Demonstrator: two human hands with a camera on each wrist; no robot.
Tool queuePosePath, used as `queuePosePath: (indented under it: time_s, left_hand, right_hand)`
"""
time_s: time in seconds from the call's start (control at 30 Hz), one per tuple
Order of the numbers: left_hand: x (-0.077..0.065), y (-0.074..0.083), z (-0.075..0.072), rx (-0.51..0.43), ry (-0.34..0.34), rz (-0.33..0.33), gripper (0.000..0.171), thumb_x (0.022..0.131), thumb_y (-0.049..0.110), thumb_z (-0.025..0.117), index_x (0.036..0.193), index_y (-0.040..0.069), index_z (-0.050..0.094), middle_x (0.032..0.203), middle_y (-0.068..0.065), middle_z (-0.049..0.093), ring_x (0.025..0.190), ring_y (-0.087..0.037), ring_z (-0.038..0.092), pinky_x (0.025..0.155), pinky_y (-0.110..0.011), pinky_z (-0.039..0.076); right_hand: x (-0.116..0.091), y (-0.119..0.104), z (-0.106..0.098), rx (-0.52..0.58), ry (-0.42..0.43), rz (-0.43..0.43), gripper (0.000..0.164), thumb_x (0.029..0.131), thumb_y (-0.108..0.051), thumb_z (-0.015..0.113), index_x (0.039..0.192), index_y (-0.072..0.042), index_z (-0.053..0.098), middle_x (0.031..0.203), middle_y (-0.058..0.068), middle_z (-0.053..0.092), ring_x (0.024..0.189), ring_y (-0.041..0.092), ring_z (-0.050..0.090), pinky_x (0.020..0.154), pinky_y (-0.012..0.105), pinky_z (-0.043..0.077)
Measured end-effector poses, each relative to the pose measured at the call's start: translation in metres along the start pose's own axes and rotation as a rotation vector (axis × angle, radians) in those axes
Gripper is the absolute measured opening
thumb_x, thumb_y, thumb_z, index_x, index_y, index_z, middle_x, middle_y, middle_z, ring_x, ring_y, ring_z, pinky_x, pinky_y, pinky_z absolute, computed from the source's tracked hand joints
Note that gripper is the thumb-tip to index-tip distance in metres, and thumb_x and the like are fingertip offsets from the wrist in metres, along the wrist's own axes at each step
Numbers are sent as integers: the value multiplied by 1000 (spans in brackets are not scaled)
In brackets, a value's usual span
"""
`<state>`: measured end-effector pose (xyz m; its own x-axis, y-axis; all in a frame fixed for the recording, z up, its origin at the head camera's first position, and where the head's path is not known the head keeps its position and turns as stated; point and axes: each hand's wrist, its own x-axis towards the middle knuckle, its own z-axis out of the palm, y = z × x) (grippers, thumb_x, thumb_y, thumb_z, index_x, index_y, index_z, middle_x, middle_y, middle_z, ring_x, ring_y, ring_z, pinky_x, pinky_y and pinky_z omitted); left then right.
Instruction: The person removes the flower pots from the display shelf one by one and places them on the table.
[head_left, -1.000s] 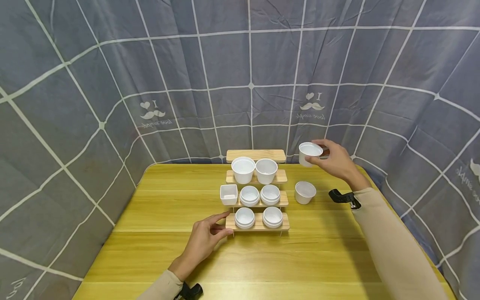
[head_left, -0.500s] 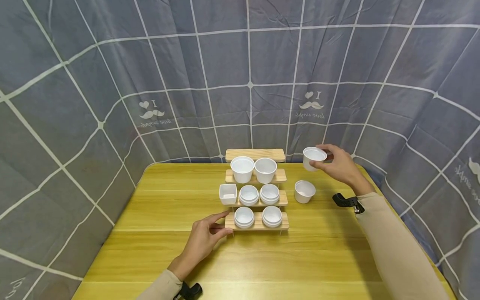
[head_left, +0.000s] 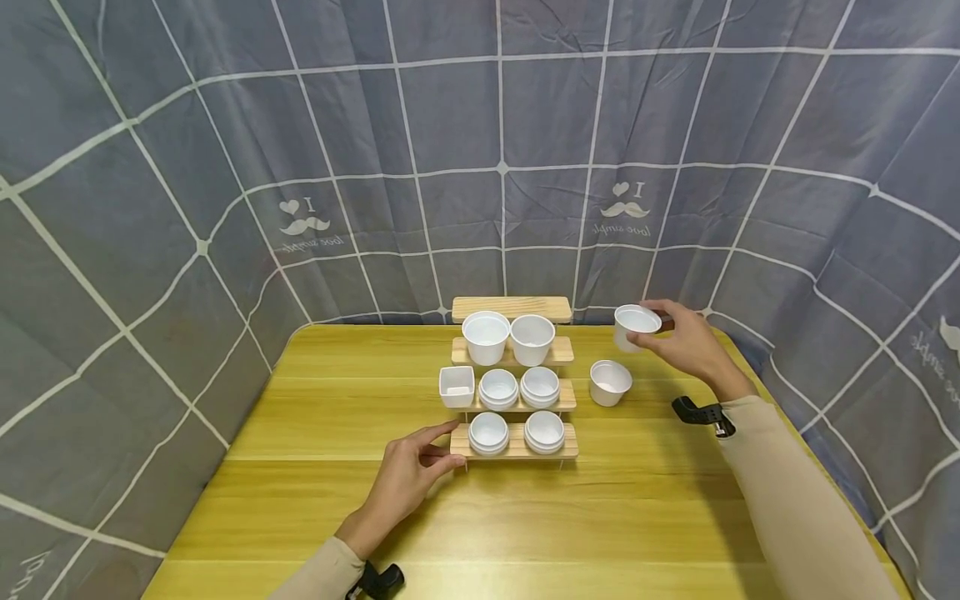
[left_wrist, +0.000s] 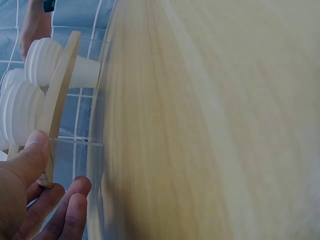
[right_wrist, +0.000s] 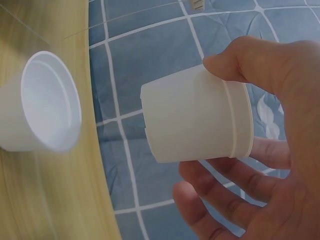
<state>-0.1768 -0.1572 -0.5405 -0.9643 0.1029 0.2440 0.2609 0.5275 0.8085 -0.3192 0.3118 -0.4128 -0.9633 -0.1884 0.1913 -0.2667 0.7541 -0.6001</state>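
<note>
My right hand (head_left: 688, 342) grips a white plastic pot (head_left: 636, 325) near its rim, above the back right of the table. In the right wrist view the thumb and fingers lie on opposite sides of this pot (right_wrist: 195, 117). Another white pot (head_left: 610, 383) stands on the table just below it in the head view. My left hand (head_left: 405, 477) pinches the left end of the lowest shelf of a stepped wooden stand (head_left: 516, 444). In the left wrist view the thumb lies on top of that shelf (left_wrist: 60, 95), with a finger underneath.
Round white pots (head_left: 488, 433) sit in pairs on the stand's lower shelves, with a square white pot (head_left: 457, 387) at the left of the second. Two larger pots (head_left: 532, 340) fill the third, below a bare top shelf (head_left: 512, 309). Grey checked curtains (head_left: 420, 167) enclose the yellow wooden table (head_left: 300, 467).
My right hand has carried its pot to the right and lower, closer to the pot on the table. The left hand keeps its place on the lowest shelf.
</note>
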Motion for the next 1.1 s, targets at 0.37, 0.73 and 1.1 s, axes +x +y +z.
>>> queuePosePath:
  time_s: [0.37,0.73,1.1]
  left_hand:
    - [1,-1,-2,-17,2,10,54,94,18,99,146,13,83,121,-14,89,88,-16,88,77,-18,66]
    - [0,0,-1,-21,-2,4,55,94,18,99,146,12,83,120,-15,89,88,-17,89,78,-18,66]
    - [0,-2,0,1,-4,54,56,95,16,98,148,9,81,120,-16,89,87,-16,88,77,-22,68]
  right_hand:
    - [-5,14,6,33,-13,2,75,112,-38,82,169,1,54,157,31,66,134,53,71,92,41,61]
    - [-11,22,8,40,-7,8,73,111,-38,84,168,-2,57,159,31,65,132,53,72,92,38,62]
    - [-16,36,12,34,-25,39,78,111,-38,83,169,3,52,156,34,65,134,55,70,91,37,60]
